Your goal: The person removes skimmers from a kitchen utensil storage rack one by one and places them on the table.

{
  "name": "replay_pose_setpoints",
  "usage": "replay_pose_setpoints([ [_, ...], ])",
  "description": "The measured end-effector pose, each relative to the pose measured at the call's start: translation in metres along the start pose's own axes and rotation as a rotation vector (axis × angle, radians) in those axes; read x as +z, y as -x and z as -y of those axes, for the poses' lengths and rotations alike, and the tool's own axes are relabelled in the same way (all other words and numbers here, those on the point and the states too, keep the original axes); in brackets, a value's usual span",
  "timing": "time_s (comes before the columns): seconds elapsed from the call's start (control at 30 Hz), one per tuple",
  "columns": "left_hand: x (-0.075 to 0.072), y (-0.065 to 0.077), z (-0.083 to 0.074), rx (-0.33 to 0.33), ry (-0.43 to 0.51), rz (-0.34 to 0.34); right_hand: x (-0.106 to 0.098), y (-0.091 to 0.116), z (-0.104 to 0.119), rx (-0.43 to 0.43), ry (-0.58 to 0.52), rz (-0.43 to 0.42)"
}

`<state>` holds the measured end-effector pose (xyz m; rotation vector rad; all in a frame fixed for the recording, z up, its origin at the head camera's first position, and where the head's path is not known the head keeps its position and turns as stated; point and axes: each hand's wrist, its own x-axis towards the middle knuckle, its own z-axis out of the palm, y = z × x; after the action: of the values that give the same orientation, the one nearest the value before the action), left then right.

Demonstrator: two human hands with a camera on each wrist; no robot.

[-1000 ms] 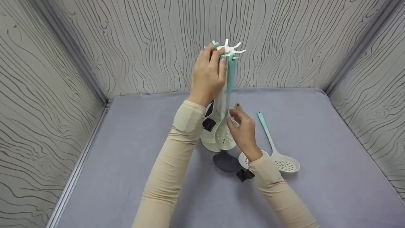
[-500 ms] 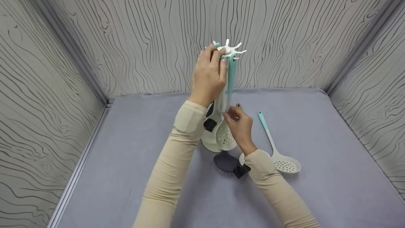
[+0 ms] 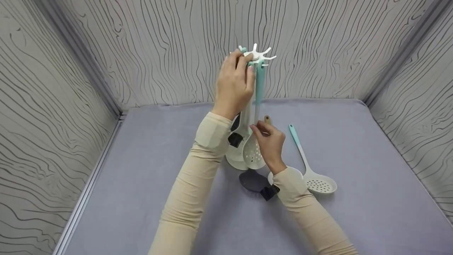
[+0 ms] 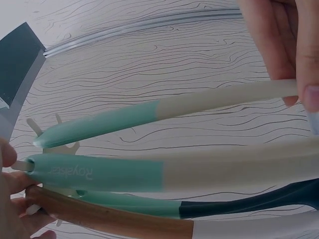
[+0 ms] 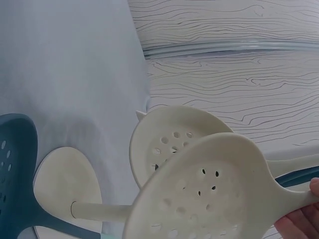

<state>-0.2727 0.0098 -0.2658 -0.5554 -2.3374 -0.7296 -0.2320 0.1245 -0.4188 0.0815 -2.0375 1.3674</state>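
Grips rack (image 3: 261,56) with left hand (image 3: 234,83), pinches with right hand (image 3: 271,144) the neck of skimmer (image 3: 250,148), apparently hooked at 5 o'clock alongside other utensils (image 4: 119,174) already up, and leaves at least loose skimmer (image 3: 311,174), at 4 o'clock on cloth (image 3: 361,148), unhung.

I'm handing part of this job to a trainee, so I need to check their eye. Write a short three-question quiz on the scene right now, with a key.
1. What colour is the handle of the hanging perforated spoon that the right hand pinches?
A) brown
B) teal
C) black

2. True or false: in the head view, a second perforated spoon lies on the cloth to the right of the utensil rack.

3. Fill in the blank: the left hand grips the utensil rack at its ____.

Key: 1. B; 2. True; 3. top.
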Motion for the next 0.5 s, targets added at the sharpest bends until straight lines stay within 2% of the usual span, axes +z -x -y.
replay_pose_setpoints([
  [0.5, -0.0007, -0.0001, -0.0008, -0.001, 0.005, 0.000, -0.0046, 0.0058, 0.0038, -0.001, -0.008, 0.010],
])
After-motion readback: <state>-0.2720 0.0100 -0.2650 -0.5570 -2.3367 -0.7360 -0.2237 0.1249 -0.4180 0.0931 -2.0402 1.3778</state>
